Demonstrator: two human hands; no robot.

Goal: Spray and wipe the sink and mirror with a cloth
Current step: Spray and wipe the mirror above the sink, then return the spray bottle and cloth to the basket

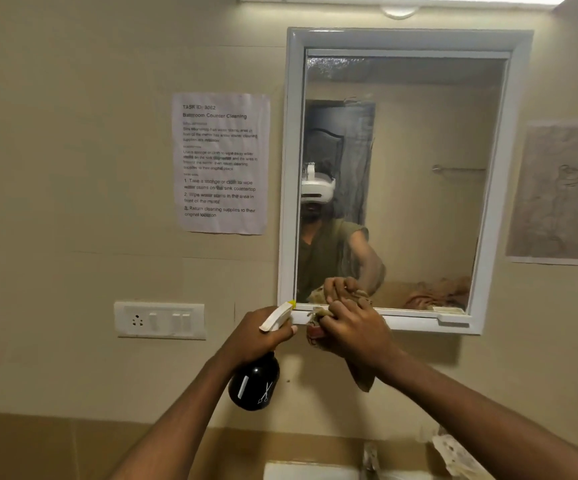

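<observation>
- While the left hand (258,332) closes its grip round the neck of a black spray bottle (255,382), the white nozzle points up at the mirror's lower left corner.
- Right hand (349,329) clutches a brown cloth (362,375), pressed on the bottom edge of the mirror (419,150) frame; cloth tail hangs below the hand.
- Sink (301,471) shows only as a white rim at the bottom edge, below both arms.
- Printed sheet (221,163) is stuck left of the mirror, switch plate (160,319) lower left.
</observation>
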